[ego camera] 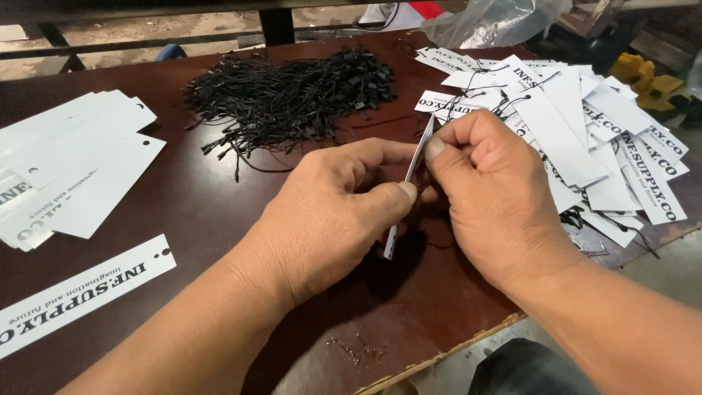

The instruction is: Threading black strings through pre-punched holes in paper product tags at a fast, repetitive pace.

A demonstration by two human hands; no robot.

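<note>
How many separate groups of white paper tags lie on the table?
3: a stack at the left edge, one single tag at bottom left, a strung pile at the right. More may be hidden under both hands.

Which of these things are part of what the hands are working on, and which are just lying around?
In use:
left hand and right hand pinching one white tag
pile of black string loops
stack of unstrung tags
heap of strung tags

Just lying about:
clear plastic bag
yellow object
single tag near the table edge
</note>
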